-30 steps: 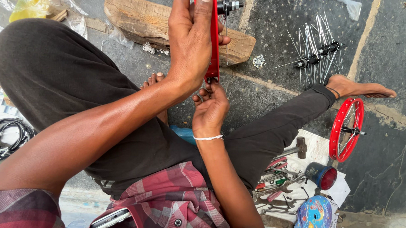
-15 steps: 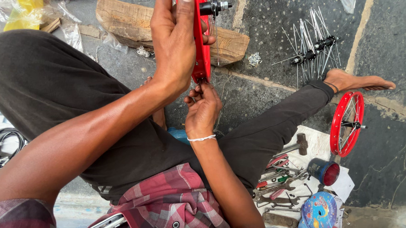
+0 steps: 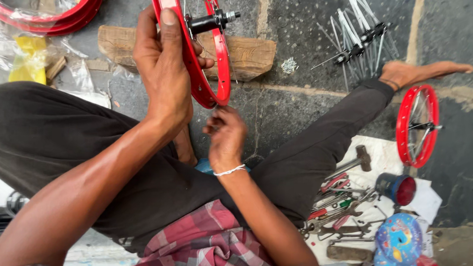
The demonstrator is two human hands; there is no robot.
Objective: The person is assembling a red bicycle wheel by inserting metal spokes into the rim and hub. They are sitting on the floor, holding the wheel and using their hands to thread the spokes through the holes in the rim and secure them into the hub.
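Two hands on one red wheel rim (image 3: 197, 68) here: our left hand (image 3: 163, 67) is wrapped tight around the rim, holding it upright over the wooden block (image 3: 244, 54), while our right hand (image 3: 227, 138) pinches something tiny at the rim's bottom edge, looks like spoke lacing. Next move needs steady fingers; spare spokes (image 3: 355, 32) lie nearby.
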